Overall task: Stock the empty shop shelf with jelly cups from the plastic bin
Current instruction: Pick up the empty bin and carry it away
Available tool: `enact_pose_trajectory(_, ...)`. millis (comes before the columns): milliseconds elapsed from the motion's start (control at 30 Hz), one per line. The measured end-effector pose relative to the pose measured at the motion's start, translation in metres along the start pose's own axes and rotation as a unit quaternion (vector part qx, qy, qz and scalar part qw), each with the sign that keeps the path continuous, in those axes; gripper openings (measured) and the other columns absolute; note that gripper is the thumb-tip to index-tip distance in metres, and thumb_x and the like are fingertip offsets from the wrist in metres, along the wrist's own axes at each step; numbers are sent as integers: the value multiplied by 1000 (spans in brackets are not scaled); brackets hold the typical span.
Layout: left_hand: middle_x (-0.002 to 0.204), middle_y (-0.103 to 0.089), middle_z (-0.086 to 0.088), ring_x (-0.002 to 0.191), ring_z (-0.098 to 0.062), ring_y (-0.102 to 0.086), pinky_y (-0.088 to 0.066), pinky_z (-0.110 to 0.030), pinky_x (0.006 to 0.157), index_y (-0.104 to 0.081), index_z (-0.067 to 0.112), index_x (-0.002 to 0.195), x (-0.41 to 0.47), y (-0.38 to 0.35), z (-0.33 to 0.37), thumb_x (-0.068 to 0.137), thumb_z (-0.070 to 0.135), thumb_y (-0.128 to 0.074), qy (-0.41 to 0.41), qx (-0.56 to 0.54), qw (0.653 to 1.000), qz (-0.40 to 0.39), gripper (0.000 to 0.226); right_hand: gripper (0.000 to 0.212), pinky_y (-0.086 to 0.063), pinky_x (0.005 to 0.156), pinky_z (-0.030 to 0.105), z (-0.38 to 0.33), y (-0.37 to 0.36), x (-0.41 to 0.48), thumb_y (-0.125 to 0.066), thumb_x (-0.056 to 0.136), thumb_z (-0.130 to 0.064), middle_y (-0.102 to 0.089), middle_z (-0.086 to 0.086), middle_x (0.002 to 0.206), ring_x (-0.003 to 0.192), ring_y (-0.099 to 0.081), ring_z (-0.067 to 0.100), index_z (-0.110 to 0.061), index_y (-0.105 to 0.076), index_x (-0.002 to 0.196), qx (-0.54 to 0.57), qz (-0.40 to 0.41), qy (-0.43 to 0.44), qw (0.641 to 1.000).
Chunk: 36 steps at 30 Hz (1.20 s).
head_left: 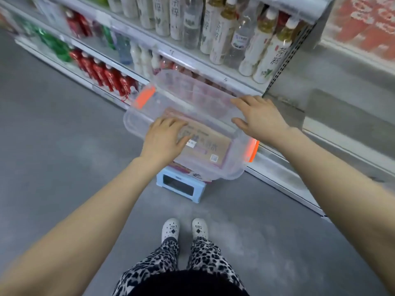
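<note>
Clear plastic lies under both grips, neither of them closed. The left hand [165, 139] rests with fingers spread at the near rim of the plastic bin [136, 122], and the right hand [259, 119] is spread likewise at the far rim, clasping nothing. The bin sits mouth-up over a pale blue stool [179, 184] on the floor beside shelves of bottles [265, 45], its long axis running from the far-left orange latch [144, 97] to the near-right one. It looks light, stiff and slick, with no jelly cups showing, so the latched ends seem the surest hold.
</note>
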<state>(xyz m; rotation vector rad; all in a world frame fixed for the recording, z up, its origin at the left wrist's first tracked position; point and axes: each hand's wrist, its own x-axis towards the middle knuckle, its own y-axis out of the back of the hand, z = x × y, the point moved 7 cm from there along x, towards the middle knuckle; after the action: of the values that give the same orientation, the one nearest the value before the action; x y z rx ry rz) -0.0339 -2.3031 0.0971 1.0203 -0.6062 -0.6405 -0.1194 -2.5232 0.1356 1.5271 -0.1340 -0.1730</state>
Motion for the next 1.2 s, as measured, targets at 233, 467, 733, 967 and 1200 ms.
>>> enact_pose_trajectory(233,140,-36,-18,117,-37,-40,-39,-45,101,-44,12,140,-48,-29,-33,81,36,-73,225,-24,971,79,70,69,-37,98,52,14,-52,86,-54,93,-36,-37,17,147,122,-45,43,-17,-24,152,11,-95,-7,995)
enact_pose_trajectory(467,111,-54,1,95,-24,-67,-54,-39,89,-20,16,144,-77,-73,-30,88,34,-67,443,-446,776,54,76,66,-43,97,54,8,-85,121,-47,98,-29,-33,30,147,124,-45,49,-14,-15,154,59,-149,-46,986)
enact_pose_trajectory(733,89,-56,2,78,-19,-59,-58,-36,73,-46,22,119,-153,-31,-102,91,1,-55,511,-458,706,176,36,54,-45,84,44,-98,-39,100,-57,90,-15,-63,23,116,105,-58,44,-18,-42,142,132,-10,42,990)
enact_pose_trajectory(967,79,-59,17,58,7,-56,-43,-10,54,-49,23,127,-246,58,-197,94,1,-48,514,-363,728,272,40,51,-49,88,41,-257,-48,128,-65,87,-27,-66,18,114,105,-61,39,-15,-51,134,240,-95,111,960)
enact_pose_trajectory(1200,81,-56,18,68,-1,-55,-44,-18,61,-52,31,129,-375,137,-313,91,2,-54,545,-367,655,374,48,45,-47,80,39,-465,-37,150,-64,86,-23,-60,3,77,86,-62,33,-13,-53,128,308,-102,201,924)
